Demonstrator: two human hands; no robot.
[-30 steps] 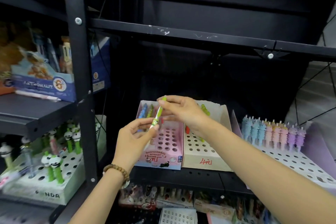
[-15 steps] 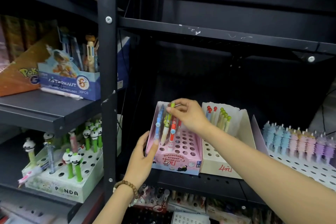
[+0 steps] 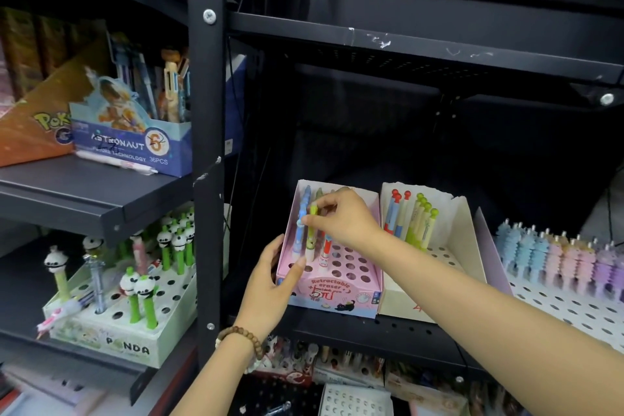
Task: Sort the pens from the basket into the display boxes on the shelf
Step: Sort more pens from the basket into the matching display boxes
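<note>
- Step in hand: seating a green pen (image 3: 314, 211) in the pink box (image 3: 337, 294). The right hand (image 3: 341, 219) pinches the pen near its top, and it stands almost upright in the back row beside a blue pen (image 3: 299, 236).
- The left hand (image 3: 270, 290) grips the box's left front corner and steadies it on the shelf (image 3: 371, 331).
- Next: probably a straight push down into the hole, then letting go. The basket is out of view.

Green pen (image 3: 311, 236) from mid-air into pink box (image 3: 334, 292); left hand (image 3: 270, 284) onto the box's side.
</note>
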